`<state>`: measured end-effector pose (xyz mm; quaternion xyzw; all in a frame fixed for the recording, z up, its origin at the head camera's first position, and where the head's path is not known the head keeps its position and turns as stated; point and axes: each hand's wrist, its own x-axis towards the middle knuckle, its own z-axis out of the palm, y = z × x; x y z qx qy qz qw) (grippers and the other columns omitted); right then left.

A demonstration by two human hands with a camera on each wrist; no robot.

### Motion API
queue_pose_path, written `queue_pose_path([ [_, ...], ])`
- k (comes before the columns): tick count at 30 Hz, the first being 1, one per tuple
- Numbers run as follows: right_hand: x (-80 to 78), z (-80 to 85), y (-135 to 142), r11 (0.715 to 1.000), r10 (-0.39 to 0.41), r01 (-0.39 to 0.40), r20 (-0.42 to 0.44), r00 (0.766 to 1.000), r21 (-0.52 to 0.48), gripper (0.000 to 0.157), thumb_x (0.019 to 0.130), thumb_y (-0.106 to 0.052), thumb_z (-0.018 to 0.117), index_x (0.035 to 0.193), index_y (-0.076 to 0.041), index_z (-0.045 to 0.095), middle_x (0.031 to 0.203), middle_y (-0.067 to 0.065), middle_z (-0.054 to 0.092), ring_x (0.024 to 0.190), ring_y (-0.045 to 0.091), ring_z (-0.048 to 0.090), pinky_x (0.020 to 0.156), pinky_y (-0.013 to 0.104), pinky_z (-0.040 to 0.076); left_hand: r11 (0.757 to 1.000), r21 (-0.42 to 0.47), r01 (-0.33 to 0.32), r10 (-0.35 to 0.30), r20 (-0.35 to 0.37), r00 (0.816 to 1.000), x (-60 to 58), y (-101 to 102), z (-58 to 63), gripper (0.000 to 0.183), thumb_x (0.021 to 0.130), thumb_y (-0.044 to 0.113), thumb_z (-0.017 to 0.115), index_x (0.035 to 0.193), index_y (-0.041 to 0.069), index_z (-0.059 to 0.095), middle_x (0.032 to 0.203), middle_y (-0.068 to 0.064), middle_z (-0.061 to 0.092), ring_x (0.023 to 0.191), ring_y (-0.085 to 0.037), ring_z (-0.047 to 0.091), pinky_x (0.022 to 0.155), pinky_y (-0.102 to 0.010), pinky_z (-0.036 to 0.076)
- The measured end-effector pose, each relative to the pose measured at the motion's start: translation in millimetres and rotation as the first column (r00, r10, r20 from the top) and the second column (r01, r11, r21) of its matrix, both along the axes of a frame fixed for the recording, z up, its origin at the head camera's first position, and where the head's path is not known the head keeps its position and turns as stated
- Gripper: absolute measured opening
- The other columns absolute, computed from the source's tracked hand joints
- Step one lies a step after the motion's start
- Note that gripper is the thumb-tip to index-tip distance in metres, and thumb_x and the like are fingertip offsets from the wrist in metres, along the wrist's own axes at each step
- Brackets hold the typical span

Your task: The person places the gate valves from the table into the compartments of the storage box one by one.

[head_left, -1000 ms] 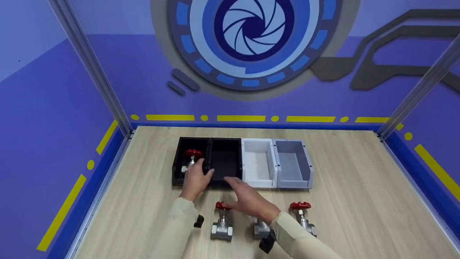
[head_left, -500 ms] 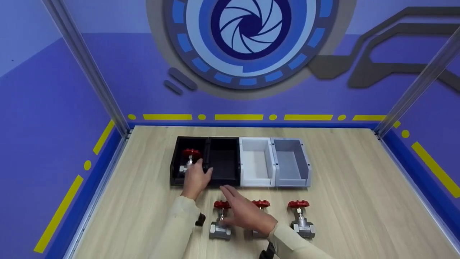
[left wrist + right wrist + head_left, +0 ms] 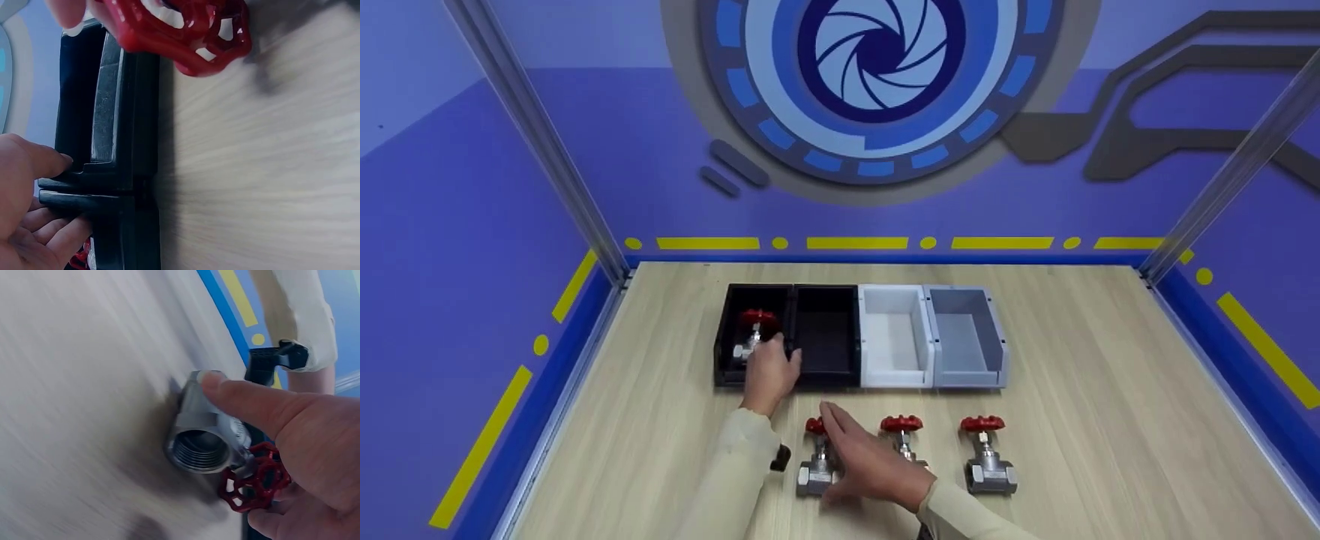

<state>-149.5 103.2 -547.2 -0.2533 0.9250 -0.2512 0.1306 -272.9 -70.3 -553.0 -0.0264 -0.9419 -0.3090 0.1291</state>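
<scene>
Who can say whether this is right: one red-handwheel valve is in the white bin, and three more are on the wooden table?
Only the colour is wrong: the head view shows that red-handwheel valve in the leftmost black bin. Three more valves are on the wooden table, as stated.

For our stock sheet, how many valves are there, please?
4: one valve in the leftmost bin; on the table, the left valve and middle valve, partly behind the right hand, and right valve.
</scene>
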Motion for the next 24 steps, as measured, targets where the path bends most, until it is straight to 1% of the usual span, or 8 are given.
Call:
queue_pose_path([
  [2,2.2,-2.2,-0.3,1.000,0.006,-0.006,-0.043,0.999,0.014,0.131,0.061,-0.047,0.088,0.156,-0.005,0.008,0.160,0.019,0.018,0.141,0.031,0.036,0.106,0.039,0.043,1.000,-0.002,-0.005,0.005,-0.013,1.000,0.2,0.9,-0.6,0.026,0.087,0.019,0.070,0.097,-0.004,0.067,0.084,-0.025,0.070,0.079,-0.040,0.068,0.070,-0.048,0.055],
  [6,5.1,-5.4,-0.5,1.000,0.003,-0.001,-0.101,0.995,0.012,0.135,0.057,-0.045,0.090,0.155,-0.004,0.008,0.159,0.020,0.020,0.136,0.033,0.042,0.103,0.039,0.046,1.000,-0.004,-0.009,0.009,-0.018,1.000,0.3,2.1,-0.7,0.025,0.087,0.018,0.070,0.095,-0.005,0.067,0.084,-0.024,0.070,0.079,-0.039,0.069,0.070,-0.047,0.055],
  [10,6.1,-7.4,-0.9,1.000,-0.012,0.014,-0.099,0.995,0.019,0.137,0.055,-0.042,0.092,0.155,-0.004,0.007,0.159,0.021,0.018,0.132,0.034,0.047,0.100,0.040,0.048,1.000,-0.006,-0.006,0.006,-0.025,1.000,-0.3,2.8,0.0,0.023,0.086,0.017,0.071,0.094,-0.005,0.068,0.083,-0.024,0.070,0.079,-0.039,0.069,0.070,-0.047,0.055],
  [17,7.0,-11.2,-1.6,0.999,-0.023,0.025,-0.065,0.998,0.029,0.139,0.054,-0.035,0.094,0.156,-0.007,0.004,0.159,0.022,0.017,0.124,0.036,0.053,0.095,0.039,0.051,1.000,-0.010,-0.001,0.000,-0.040,0.999,-0.1,2.9,0.5,0.021,0.086,0.016,0.071,0.089,-0.004,0.067,0.080,-0.023,0.070,0.076,-0.039,0.069,0.068,-0.046,0.055],
  [20,7.4,-13.8,-2.7,0.999,-0.026,0.027,-0.066,0.998,0.029,0.141,0.053,-0.032,0.094,0.156,-0.008,0.002,0.158,0.023,0.019,0.120,0.036,0.056,0.091,0.038,0.053,1.000,-0.009,0.004,-0.005,-0.048,0.999,1.0,2.3,0.2,0.021,0.086,0.016,0.071,0.089,-0.004,0.067,0.079,-0.023,0.070,0.075,-0.038,0.069,0.067,-0.046,0.055],
  [24,8.6,-15.1,-5.1,0.998,-0.039,0.042,-0.070,0.997,0.039,0.140,0.053,-0.028,0.095,0.156,-0.009,0.002,0.155,0.023,0.025,0.117,0.037,0.058,0.091,0.039,0.053,1.000,0.000,-0.001,0.001,-0.046,0.999,1.6,2.2,0.6,0.021,0.086,0.016,0.071,0.090,-0.005,0.068,0.080,-0.024,0.070,0.077,-0.038,0.069,0.068,-0.046,0.056],
])
